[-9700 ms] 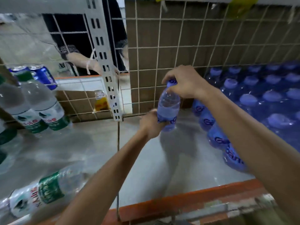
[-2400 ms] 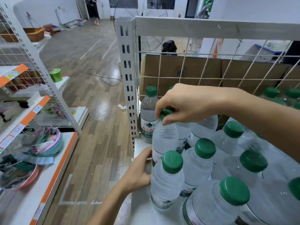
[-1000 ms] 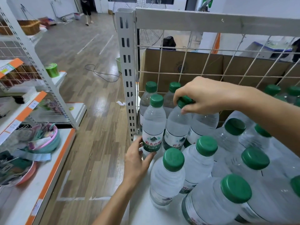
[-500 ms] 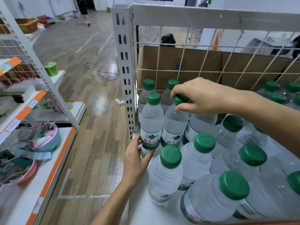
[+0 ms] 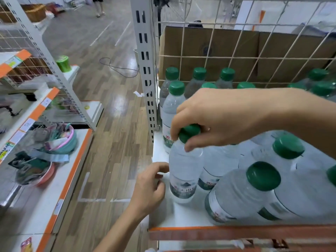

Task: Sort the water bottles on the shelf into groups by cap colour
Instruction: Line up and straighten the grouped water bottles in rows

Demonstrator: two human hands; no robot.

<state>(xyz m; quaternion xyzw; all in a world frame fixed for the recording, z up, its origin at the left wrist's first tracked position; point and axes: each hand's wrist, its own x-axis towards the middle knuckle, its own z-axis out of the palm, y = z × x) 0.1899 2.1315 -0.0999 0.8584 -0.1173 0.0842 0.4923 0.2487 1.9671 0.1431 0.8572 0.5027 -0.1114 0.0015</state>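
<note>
Several clear water bottles with green caps stand on the white shelf (image 5: 183, 215). My right hand (image 5: 216, 117) grips the green cap of one bottle (image 5: 184, 171) at the shelf's front left. My left hand (image 5: 151, 184) sits beside that bottle's base with fingers loosely curled, fingertips near or touching its lower body; I cannot tell if it holds the bottle. Another green-capped bottle (image 5: 172, 110) stands upright just behind, by the upright post. No other cap colour shows on this shelf.
A perforated metal post (image 5: 145, 70) and a wire grid back (image 5: 236, 51) bound the shelf, with cardboard boxes behind. An orange strip (image 5: 236, 231) edges the front. A second shelving unit (image 5: 45, 160) with bowls and goods stands left across a wooden aisle.
My right hand left the rear bottle's cap and now grips the cap of a bottle nearer the shelf's front left. My left hand dropped from the back bottle's label to this one's base.
</note>
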